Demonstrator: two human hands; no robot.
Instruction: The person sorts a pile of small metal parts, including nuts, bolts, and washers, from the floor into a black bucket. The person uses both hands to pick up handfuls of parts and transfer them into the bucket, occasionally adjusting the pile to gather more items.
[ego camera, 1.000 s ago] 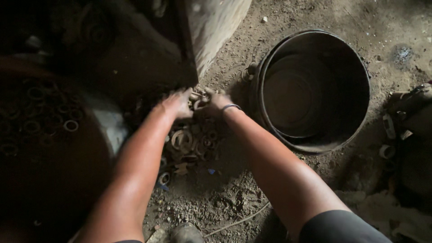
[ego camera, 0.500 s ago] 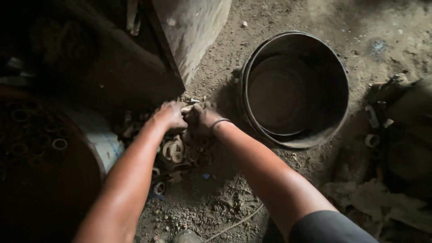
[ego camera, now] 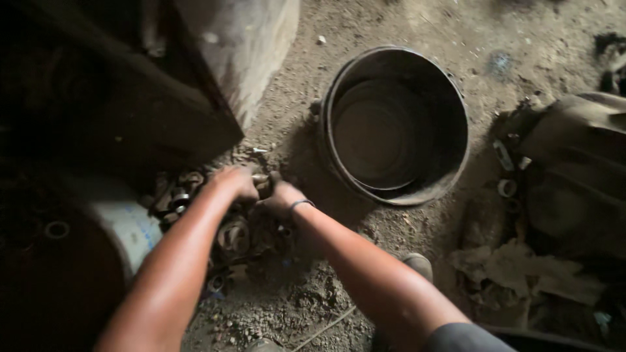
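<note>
Dusty dirt floor [ego camera: 391,19] fills the scene. Nearest, both forearms reach to a heap of small metal rings [ego camera: 235,234] left of centre; left hand [ego camera: 235,181] and right hand [ego camera: 282,197] meet there, fingers curled on a small piece. Farther right, an empty bucket [ego camera: 456,98], bare ground around its rim

A rough workshop: dirt floor [ego camera: 404,39], metal bucket [ego camera: 398,124], scattered metal rings [ego camera: 231,234].
</note>
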